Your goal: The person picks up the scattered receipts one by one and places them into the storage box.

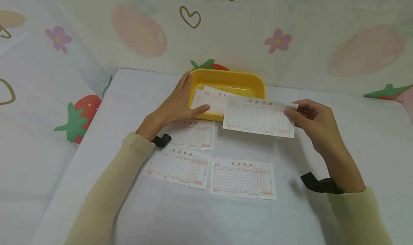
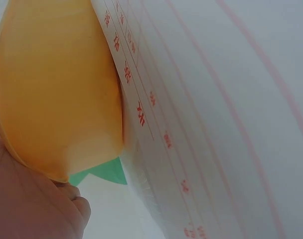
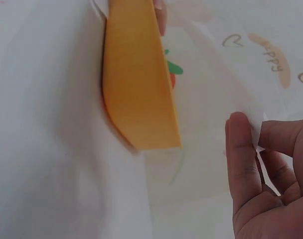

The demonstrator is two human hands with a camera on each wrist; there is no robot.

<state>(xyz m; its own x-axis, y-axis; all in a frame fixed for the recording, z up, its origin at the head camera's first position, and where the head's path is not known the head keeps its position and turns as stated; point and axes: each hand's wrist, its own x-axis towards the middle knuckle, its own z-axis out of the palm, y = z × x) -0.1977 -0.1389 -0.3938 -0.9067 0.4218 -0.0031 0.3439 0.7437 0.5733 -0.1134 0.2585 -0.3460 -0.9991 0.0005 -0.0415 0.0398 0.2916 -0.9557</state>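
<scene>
The held slip [image 1: 255, 118] (small print unreadable) hides one corner of the yellow tray [image 1: 232, 79].

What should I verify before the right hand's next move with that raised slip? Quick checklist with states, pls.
1. Grip on the raised slip: ok, the right hand pinches its right edge.
2. Printed side up: ok, red header faces the head camera.
3. Yellow tray attended: ok, the left hand rests against its left end.
4. Space inside: ok, bare yellow floor shows behind the slips inside.
5. Raised slip clear of the front rim: cannot tell, it overlaps the rim in the head view.
6. Table slip nearest the tray fully visible: not ok, the left arm hides part.
</scene>
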